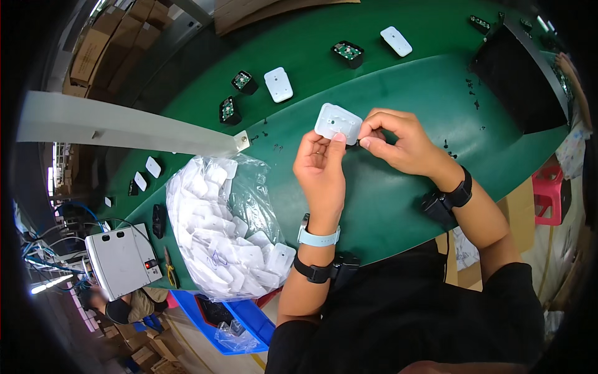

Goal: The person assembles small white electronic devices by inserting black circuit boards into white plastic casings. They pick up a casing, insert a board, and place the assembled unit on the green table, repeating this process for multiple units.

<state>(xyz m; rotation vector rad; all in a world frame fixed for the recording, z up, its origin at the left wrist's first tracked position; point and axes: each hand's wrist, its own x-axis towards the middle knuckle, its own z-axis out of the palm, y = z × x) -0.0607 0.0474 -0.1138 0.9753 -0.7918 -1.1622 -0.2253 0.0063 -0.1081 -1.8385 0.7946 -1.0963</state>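
Note:
My left hand [324,168] grips a white plastic cover [338,121], thumb on its face and fingers behind. The cover is a rounded rectangle with small holes, tilted up above the green mat. At its lower right corner, my right hand [393,138] is closed in a pinch. A small dark piece shows at those fingertips, too small to name. Left of my left forearm lies a clear plastic bag [215,230] full of similar white covers. Small black pieces [450,149] are scattered on the mat to the right of my right hand.
Black housings with green circuit boards [347,53] and loose white covers [278,85] stand along the far side. A black bin [520,75] is at the far right. A metal beam [131,124] juts in from the left, near a grey box [121,262] and pliers [169,268].

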